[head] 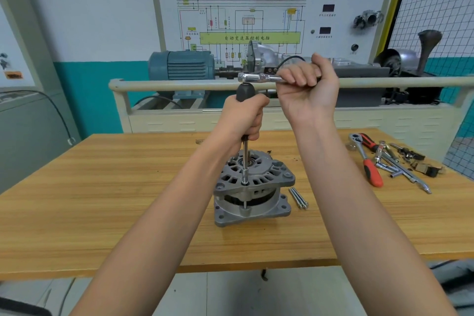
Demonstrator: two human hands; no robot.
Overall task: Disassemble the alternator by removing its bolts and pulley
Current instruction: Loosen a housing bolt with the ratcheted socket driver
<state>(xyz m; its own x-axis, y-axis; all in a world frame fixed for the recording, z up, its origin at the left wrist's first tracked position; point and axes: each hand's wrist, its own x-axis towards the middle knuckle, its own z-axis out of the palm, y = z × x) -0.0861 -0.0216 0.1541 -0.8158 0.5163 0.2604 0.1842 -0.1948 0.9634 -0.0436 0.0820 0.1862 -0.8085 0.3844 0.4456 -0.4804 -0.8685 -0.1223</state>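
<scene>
Standing upright near the middle of the wooden table [102, 187], the alternator [252, 188] rests on its flat mounting flange with the ribbed housing facing up. Your left hand [245, 118] is wrapped tight around the black handle of a driver [245, 136], whose slim steel shaft drops straight down to a bolt [245, 183] at the housing's near rim, roughly 7 o'clock from the central bearing. The shaft's tip sits on that bolt head.

Your right hand [306, 86] is clenched around the handle of a chrome ratchet [261, 77], which lies level, its head seated on top of the driver's black handle. The ratchet points toward 9 o'clock from your right fist.

Just beside the alternator at 3 o'clock, at least 2 long bolts [298, 198] lie loose on the table, side by side and touching; the exact count is hard to make out.

Well apart toward 2 o'clock, near the table's far right edge, lies a heap of tools: a red-handled ratchet [368, 161], extension bars [400, 170] and small dark parts [420, 161].

Beyond the table, at 12 o'clock, a training bench carries a blue electric motor [182, 65] under a wiring diagram board [256, 13].
</scene>
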